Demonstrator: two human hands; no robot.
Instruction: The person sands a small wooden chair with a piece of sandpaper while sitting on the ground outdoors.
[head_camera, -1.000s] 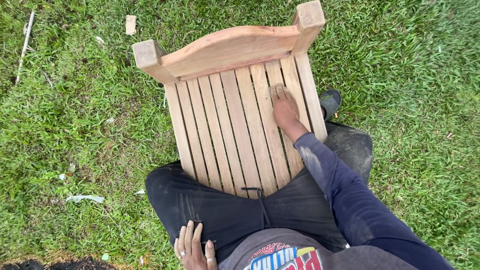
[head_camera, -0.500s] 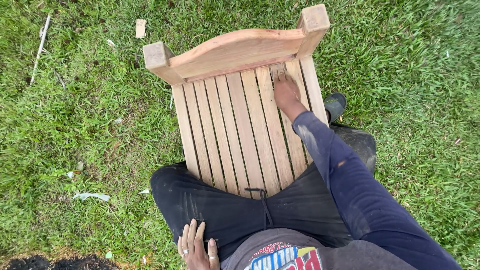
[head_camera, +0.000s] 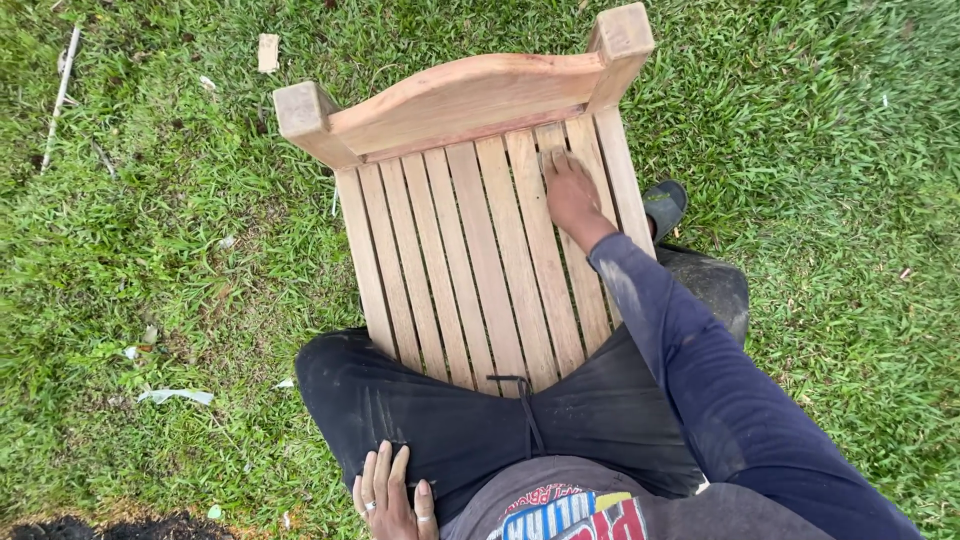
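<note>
I see no packages, labels, signs or screens here, only a bold red, yellow and blue printed patch on the shirt (head_camera: 575, 515) at the bottom edge.

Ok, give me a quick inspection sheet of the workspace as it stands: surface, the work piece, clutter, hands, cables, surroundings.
Surface: grass lawn, uneven, with a dark bare patch at the lower left edge.
Job's things: slatted wooden chair back, unfinished wood, lying across the person's lap; curved top rail and two square posts point away from the person.
Clutter: small wood offcut, thin stick and pale scraps on the grass to the left.
Hands: right hand pressed flat on the slats near the top rail, something small under the fingers, cannot tell what; left hand rests on the thigh, holding nothing.
Cables: nothing seen.
Surroundings: dark shoe beside the chair; no other people seen.
</note>
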